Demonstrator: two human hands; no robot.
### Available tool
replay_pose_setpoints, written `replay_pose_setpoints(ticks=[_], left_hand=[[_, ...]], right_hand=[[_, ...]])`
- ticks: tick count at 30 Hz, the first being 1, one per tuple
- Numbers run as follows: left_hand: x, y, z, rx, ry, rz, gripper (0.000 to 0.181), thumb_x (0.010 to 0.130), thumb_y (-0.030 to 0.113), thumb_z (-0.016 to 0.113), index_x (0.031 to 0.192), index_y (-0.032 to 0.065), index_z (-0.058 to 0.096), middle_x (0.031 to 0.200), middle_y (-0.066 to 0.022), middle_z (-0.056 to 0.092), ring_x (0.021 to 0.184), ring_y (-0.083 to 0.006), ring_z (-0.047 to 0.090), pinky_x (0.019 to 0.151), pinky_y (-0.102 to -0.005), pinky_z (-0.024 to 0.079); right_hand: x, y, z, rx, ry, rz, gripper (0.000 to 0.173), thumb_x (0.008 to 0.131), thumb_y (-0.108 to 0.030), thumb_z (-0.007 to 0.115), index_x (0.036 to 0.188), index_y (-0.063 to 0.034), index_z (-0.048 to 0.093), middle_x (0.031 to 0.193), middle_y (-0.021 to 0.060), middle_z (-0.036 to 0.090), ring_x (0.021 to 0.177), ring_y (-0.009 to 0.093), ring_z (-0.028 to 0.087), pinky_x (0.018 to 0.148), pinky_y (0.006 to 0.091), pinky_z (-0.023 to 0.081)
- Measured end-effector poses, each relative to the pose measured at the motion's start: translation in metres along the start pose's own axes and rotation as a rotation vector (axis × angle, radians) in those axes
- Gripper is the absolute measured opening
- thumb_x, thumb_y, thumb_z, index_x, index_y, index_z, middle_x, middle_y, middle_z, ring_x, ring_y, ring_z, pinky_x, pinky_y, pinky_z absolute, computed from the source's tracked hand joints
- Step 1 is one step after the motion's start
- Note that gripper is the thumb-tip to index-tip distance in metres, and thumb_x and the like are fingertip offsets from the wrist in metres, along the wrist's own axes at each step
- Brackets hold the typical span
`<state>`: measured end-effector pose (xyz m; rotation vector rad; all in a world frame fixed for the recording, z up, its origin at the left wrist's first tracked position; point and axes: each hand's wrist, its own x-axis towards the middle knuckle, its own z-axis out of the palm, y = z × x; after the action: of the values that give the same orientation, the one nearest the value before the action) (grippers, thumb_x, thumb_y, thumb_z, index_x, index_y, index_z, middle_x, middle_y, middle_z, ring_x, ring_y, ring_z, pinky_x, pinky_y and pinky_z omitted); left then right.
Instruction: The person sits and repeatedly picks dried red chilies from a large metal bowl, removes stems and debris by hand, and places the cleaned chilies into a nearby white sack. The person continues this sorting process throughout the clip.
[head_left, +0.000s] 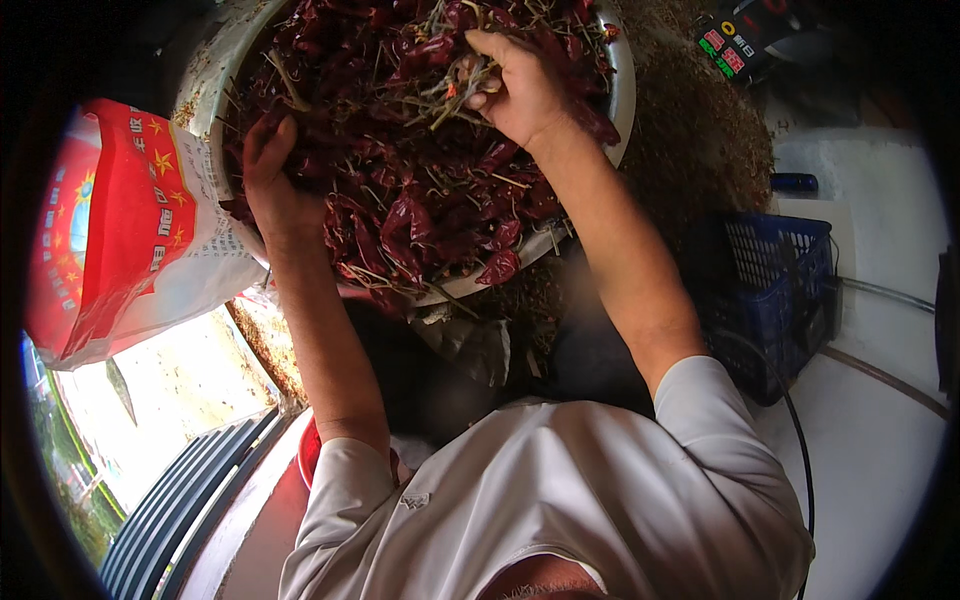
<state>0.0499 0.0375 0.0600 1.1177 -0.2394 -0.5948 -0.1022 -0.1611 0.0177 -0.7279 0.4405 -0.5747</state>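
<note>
A wide metal basin (621, 82) heaped with dried red chili peppers (409, 225) stands before me. Over the far right part of the heap is my right hand (517, 86). Its thumb and fingers close around a small bunch of dry stems (454, 94), pale and brittle-looking. My left hand (271, 169) reaches into the left side of the basin, its fingers against the peppers. Those fingers are dim and partly turned away, so whether they grip a pepper is unclear. More loose stems lie among the peppers, some poking over the near rim.
To the left, a red and white woven sack (142, 232) bearing writing leans against the basin. A blue plastic crate (780, 292) stands at right with a black cable (799, 442) beside it. Dry plant scraps (697, 135) cover the floor beyond the basin. Dark slats (187, 502) show lower left.
</note>
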Motion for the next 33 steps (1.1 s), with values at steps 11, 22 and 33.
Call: replay_pose_setpoints(ticks=[11,22,33], left_hand=[[-0.016,-0.015,0.025,0.566,-0.35,0.063,0.03,0.079,0.001,0.074,0.108,0.0038,0.067,0.095,-0.0008,0.067,0.088,-0.01,0.062,0.08,-0.0249,0.05],[-0.015,-0.018,0.026,0.668,-0.312,0.165,0.027,0.079,-0.001,0.076,0.104,0.005,0.067,0.086,0.0049,0.063,0.078,-0.0047,0.054,0.071,-0.0208,0.046],[-0.021,-0.021,0.04,0.462,-0.279,0.102,0.027,0.081,0.003,0.074,0.107,0.003,0.066,0.088,0.0014,0.066,0.078,-0.0069,0.059,0.073,-0.0223,0.048]], right_hand=[[-0.021,0.019,0.025,-0.238,-0.097,0.089,0.026,0.088,-0.033,0.071,0.099,-0.0109,0.065,0.091,-0.0004,0.064,0.075,0.012,0.06,0.057,0.0283,0.047],[-0.023,0.008,0.026,-0.23,0.036,-0.09,0.015,0.091,-0.022,0.072,0.094,-0.0108,0.064,0.087,-0.0013,0.064,0.068,0.008,0.057,0.053,0.0267,0.046],[-0.034,-0.019,0.041,-0.064,0.163,-0.093,0.011,0.095,-0.018,0.061,0.091,-0.0086,0.058,0.076,0.0023,0.061,0.057,0.014,0.058,0.046,0.0293,0.046]])
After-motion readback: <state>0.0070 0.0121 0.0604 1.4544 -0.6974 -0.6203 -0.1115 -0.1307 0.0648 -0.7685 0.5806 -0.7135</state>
